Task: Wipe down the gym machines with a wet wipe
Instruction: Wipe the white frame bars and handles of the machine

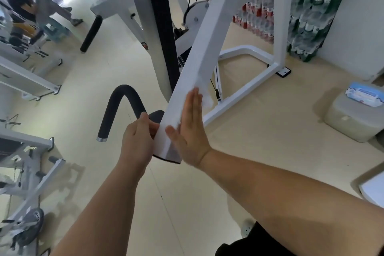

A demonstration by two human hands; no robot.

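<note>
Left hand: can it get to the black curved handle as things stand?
Likely yes. The left hand grips the lower end of the white beam, right beside the black curved handle, and nothing sits between them.

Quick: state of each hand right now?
Left hand: grips lower end of the white square metal machine arm.
Right hand: open, flat, pressing white wet wipe against it.

Flat right hand (190,131) presses wipe (205,97) against white beam (199,52).

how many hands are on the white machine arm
2. Left hand grips the white arm low on its left side; right hand presses a wet wipe flat against its right face. Neither is hidden.
</note>
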